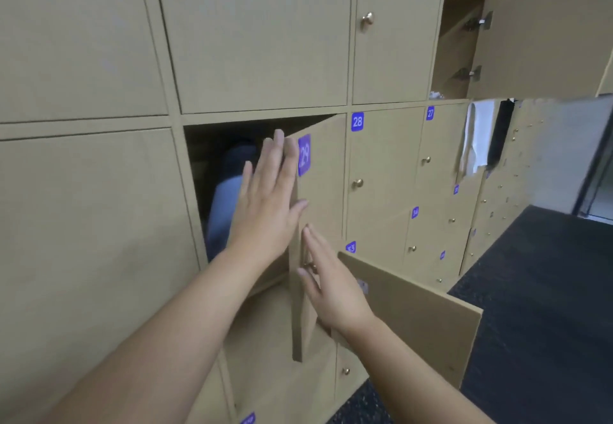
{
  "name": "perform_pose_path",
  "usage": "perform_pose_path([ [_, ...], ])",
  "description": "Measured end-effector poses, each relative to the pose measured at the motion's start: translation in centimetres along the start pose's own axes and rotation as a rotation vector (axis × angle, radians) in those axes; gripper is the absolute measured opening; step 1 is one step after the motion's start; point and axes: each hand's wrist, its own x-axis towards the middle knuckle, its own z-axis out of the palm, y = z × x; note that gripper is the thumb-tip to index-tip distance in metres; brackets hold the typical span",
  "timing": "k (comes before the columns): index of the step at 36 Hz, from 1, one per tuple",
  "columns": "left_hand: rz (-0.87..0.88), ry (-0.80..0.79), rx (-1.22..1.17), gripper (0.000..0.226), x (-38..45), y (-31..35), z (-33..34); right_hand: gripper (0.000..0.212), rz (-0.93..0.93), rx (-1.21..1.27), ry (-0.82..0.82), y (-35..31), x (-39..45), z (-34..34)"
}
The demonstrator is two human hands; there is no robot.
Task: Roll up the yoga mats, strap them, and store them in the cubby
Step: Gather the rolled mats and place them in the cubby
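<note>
Flat-fingered left hand (268,198) and right hand (328,281) press cubby door (323,198); mat (225,201) inside.

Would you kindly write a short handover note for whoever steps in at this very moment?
Left hand: open, fingers flat at the edge of door 29.
Right hand: open, fingers flat on the same door by its knob.
Mat: blue roll, already inside cubby 29; strap not visible.
Done: mat stored.
Left: push door 29 shut. The door below also stands open.
</note>
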Motion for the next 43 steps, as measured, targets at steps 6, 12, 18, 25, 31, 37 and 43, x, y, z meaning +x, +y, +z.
perform_pose_path([
  [6, -0.007, -0.22, 0.531, 0.09, -3.4, -6.4, -1.0, 0.067, 0.01, -0.054, -0.273, -1.6, 2.9, 3.1],
  [12, -0.019, -0.28, 0.71, 0.083, -4.8, -9.4, -0.6, 0.071, 0.034, -0.028, -0.352, -1.5, 6.4, 6.3],
  [18, -0.11, -0.446, 0.84, 0.073, -4.7, -11.3, 0.2, 0.078, 0.058, -0.045, -0.429, -1.3, 9.2, 8.7],
  [25, -0.268, -0.542, 0.772, 0.073, -3.0, -13.6, 0.5, 0.078, 0.04, -0.149, -0.488, -0.9, 12.7, 10.5],
  [31, -0.339, -0.595, 0.747, 0.073, -2.1, -14.5, 0.9, 0.073, 0.036, -0.047, -0.443, -0.4, 14.1, 11.1],
  [37, -0.379, -0.611, 0.76, 0.079, -1.6, -14.4, 1.1, 0.07, 0.046, 0.006, -0.432, 0.5, 13.5, 10.0],
  [43, -0.408, -0.5, 0.581, 0.072, -2.2, -13.1, 0.8, 0.067, 0.077, 0.043, -0.367, 0.9, 10.9, 8.4],
])
